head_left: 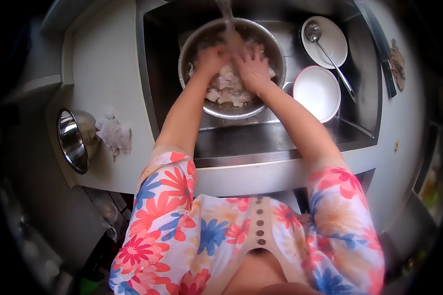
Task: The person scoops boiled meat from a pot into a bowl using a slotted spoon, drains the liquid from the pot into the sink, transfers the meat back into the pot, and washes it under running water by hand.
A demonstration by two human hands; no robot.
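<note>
A large metal basin [280,56] stands in the sink under running water [226,12]. Pale, wet pieces that look like raw meat [229,92] lie in it. Both hands reach inside the basin. My left hand [211,61] is closed, its fingers curled inward by the falling water; whatever they grip is hidden. Spread fingers show on my right hand [252,70], which lies palm down over the pale pieces beside the stream.
Right of the basin, the sink [261,140] holds a white bowl [317,93] with a red rim and another white bowl [332,46] with a ladle [330,56]. A tipped metal bowl [76,140] and a crumpled cloth [114,134] lie on the left counter. A knife [379,44] rests at the right edge.
</note>
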